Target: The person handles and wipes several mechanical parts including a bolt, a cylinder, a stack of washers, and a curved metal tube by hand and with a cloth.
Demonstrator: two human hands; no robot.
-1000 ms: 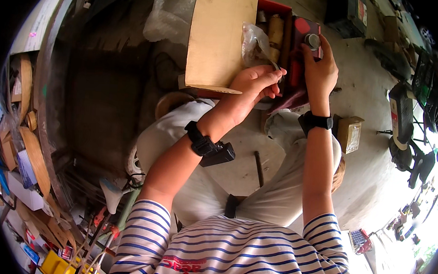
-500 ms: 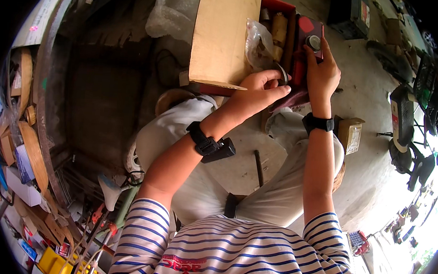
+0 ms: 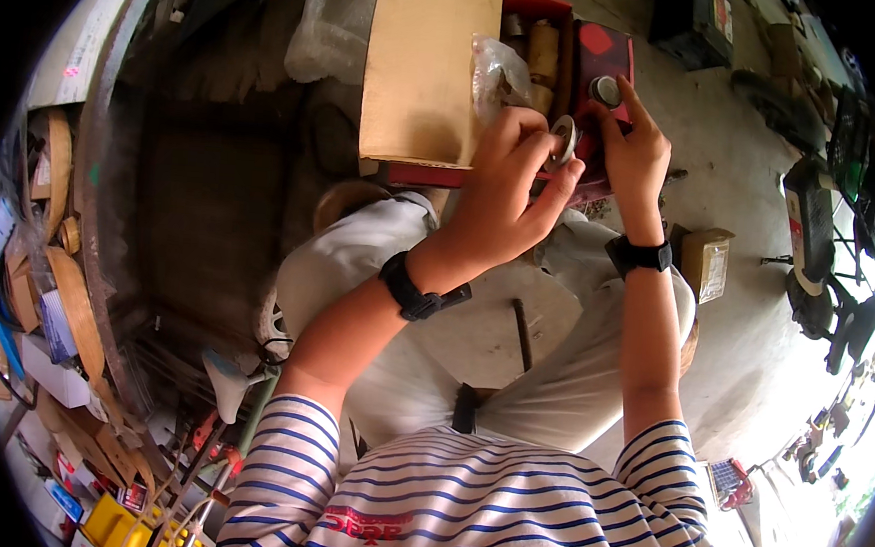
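Observation:
My left hand [image 3: 508, 183] pinches a thin round metal disc [image 3: 564, 139] between thumb and fingers, with its face tilted to the right. To its right, my right hand [image 3: 638, 160] has thumb and index finger around the edge of a short round metal piece [image 3: 604, 90]. That piece rests on a dark red box [image 3: 607, 48]. Beside it stands an open red carton [image 3: 539, 4], its brown cardboard flap [image 3: 425, 72] folded out to the left. Inside the carton are tan cylindrical parts [image 3: 543, 51] and a clear plastic bag [image 3: 497, 72]. My fingers hide part of the dark red box.
Bubble wrap [image 3: 327, 26] lies left of the flap. A small brown carton [image 3: 704, 265] stands beside my right knee, and a black battery-like case [image 3: 693, 28] sits at the far right. A dark rod [image 3: 522, 334] lies between my legs. Cardboard and a bicycle saddle [image 3: 228, 381] are at left.
My left hand has risen and turned, bringing the disc's face into view. My right hand and the round piece have shifted slightly nearer along the dark red box. The whole view has shifted slightly.

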